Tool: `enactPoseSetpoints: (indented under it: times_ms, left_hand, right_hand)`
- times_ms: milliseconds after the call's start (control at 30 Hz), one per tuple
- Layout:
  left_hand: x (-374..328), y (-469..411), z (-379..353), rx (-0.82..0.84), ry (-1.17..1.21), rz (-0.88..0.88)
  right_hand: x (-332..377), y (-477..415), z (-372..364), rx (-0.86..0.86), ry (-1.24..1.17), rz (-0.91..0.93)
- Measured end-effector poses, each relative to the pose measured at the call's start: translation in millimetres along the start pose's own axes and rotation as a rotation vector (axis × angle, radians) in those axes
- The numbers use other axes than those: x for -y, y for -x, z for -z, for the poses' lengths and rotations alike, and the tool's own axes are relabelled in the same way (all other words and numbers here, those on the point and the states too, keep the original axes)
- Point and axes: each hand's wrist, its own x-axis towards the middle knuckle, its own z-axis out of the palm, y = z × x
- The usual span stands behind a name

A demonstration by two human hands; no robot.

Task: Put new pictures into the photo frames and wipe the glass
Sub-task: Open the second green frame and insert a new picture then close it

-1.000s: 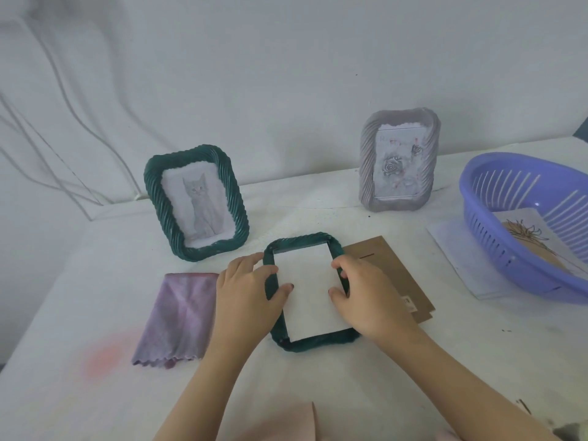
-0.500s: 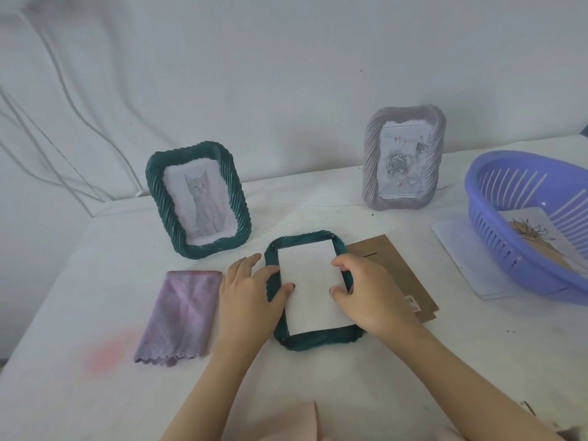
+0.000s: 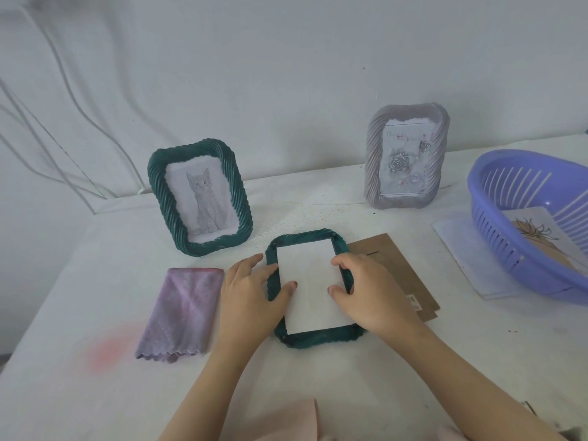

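Head view: white table (image 3: 318, 374), lilac cloth (image 3: 181, 310), white wall (image 3: 286, 74).

Left hand (image 3: 249, 296) and right hand (image 3: 370, 294) lie palm-down, thumbs turned inward
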Motion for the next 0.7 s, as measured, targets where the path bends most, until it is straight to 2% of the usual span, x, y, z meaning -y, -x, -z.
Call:
enactPoseSetpoints:
  times_ms: [200,367,533,700]
  left_hand:
    - [0,-2,-2,0.005,-0.021,-0.025]
    - [0,-1,-1,0.026,0.025,-0.056]
    - [14,2,0,0.256,0.088,-0.182]
    - [21,7,6,0.403,0.063,-0.206]
  right_hand:
    - [0,0,-1,-0.014,-0.009,0.005]
    - [-8,0,5,-0.145,-0.059,0.0]
    - [-25,2,19,-0.252,0.107,-0.098]
    - [-36,10,28,-0.184,0.309,-0.308]
